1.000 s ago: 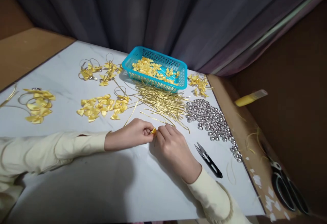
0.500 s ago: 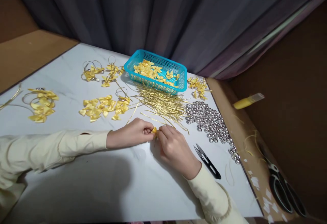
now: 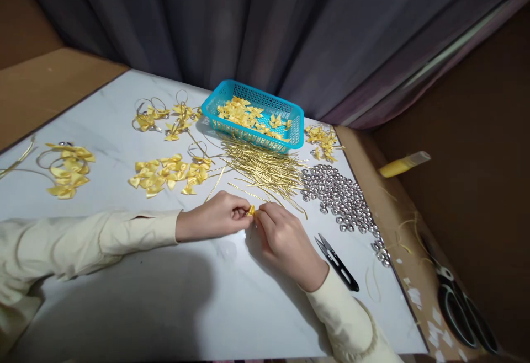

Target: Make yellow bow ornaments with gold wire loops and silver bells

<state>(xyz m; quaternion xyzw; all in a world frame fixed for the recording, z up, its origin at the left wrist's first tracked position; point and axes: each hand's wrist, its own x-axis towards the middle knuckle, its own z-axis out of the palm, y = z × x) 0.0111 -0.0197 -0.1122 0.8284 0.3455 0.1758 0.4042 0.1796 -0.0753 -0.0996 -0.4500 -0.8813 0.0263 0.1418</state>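
Between my two hands, close to the middle of the table, is a small yellow ribbon bow. My left hand pinches it between thumb and fingertips, mostly hiding it. The fingers of my right hand are closed right beside the bow; whatever they grip is too small and covered to make out. Just beyond both hands lies a pile of gold cords. Several yellow bows rest to the left of it. Silver bell-like beads are heaped to the right, with black thread snips lying near my right wrist.
At the back stands a turquoise basket holding yellow bows. Finished-looking bows with cord loops lie at the left, others right of the basket. Large scissors, a yellow tube and paper scraps lie along the brown right edge.
Both hands stay together over the same spot. The yellow bow has turned slightly in my fingertips, and my left hand has shifted a touch to the right.
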